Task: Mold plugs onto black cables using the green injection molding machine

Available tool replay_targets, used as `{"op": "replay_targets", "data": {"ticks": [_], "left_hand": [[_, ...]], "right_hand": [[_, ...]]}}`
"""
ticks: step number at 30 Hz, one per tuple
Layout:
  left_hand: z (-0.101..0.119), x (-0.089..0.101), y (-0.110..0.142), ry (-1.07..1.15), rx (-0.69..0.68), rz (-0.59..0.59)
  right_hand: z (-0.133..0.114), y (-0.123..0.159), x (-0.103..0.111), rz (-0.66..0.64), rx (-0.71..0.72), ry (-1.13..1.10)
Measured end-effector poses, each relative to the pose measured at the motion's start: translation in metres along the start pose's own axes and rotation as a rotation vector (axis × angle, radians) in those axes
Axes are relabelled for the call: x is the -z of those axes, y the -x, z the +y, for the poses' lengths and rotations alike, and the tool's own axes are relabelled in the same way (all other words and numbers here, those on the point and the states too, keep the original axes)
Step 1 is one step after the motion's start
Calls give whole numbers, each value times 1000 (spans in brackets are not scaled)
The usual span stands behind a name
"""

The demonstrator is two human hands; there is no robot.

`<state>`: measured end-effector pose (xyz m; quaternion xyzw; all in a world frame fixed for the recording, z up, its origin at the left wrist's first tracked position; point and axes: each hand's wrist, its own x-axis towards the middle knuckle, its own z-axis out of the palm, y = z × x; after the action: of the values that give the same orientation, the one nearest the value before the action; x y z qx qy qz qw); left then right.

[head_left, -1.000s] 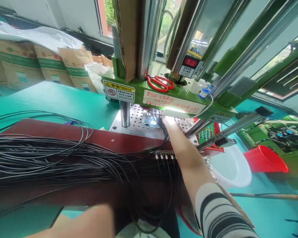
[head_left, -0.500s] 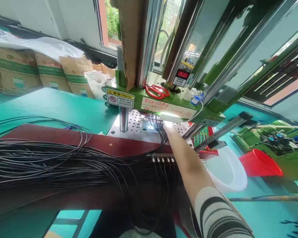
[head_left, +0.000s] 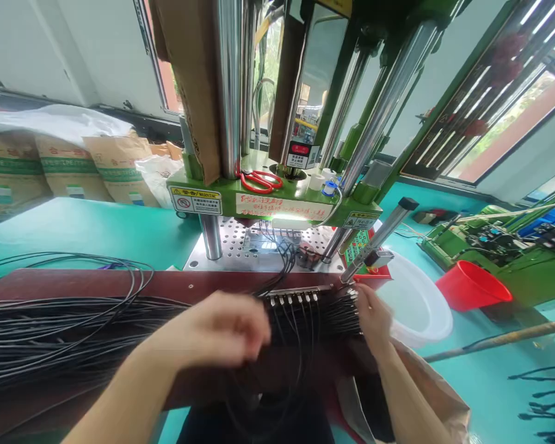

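Note:
My left hand (head_left: 224, 327), fingers curled and smeared by motion, hovers over the front of the dark red bench; whether it holds anything does not show. At the bench's right end, my right hand (head_left: 372, 314) pinches at the metal-tipped end of a cable in a bunch of black cables (head_left: 340, 314). Between the hands, a row of metal plugs (head_left: 298, 300) on black cables sits along a metal strip. Behind them, more black cables (head_left: 284, 259) run into a metal mould (head_left: 261, 242) on the perforated plate of the green press (head_left: 229, 200).
Red-handled scissors (head_left: 261, 182) lie on the press's crossbar. Many black cables (head_left: 65, 333) cover the bench's left side. To the right stand a metal post (head_left: 382, 237), a white tub (head_left: 419, 296) and a red bucket (head_left: 474, 293). Paper sacks (head_left: 115, 166) line the back left.
My right arm has drawn back from the press to the cable bunch at the bench's right end. My left hand has come into view. The camera view has shifted.

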<state>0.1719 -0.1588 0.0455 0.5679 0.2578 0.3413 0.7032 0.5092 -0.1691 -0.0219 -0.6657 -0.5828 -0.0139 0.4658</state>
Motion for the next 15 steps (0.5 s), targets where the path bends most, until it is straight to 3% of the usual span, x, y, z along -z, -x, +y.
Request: {"op": "replay_targets", "data": {"ticks": [1,4,5,7,10,15], "left_hand": [[-4,6,-28,20,21,21],[-32,23,-101,195,41,513],[-43,27,-119,244,89,619],[-61,33,-148,288,175,676],[-74,36,-176,359,321,679],[-77,32,-208,570,457,589]], "right_hand": [[14,12,18,26,-71,40],[48,39,54,43,-82,165],[55,43,60,33,-71,184],[58,42,59,-27,-71,167],[42,21,32,-206,-35,41],[1,-46,-57,-466,153,22]]}}
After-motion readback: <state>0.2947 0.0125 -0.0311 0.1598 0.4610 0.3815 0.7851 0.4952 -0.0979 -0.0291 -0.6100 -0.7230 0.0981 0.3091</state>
